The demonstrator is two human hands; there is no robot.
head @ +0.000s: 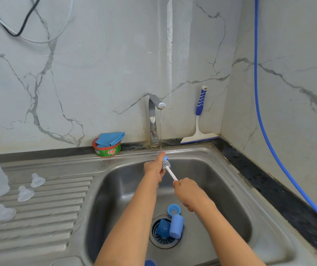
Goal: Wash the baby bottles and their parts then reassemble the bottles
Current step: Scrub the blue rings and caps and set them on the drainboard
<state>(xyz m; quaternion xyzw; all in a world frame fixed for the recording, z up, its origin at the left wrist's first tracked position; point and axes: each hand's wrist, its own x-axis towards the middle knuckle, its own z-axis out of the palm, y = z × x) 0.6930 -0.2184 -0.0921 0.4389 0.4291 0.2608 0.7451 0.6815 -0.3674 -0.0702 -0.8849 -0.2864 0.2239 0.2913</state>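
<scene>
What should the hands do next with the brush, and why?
Probably twist the brush against the small blue piece: the left hand pinches it under the running water, and the right hand holds the handle with bristles touching it.

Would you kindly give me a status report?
Left hand grips blue bottle part under running tap. Right hand holds bottle brush, bristles against it. Blue caps lie on the drain.

Two bare forearms come in from 6 o'clock, uncovered right to the lower edge. The left hand (154, 167) and, at its 4 o'clock, the right hand (189, 194) are bare too. The left fingertips may be wet, though the view is too small to be sure.
</scene>
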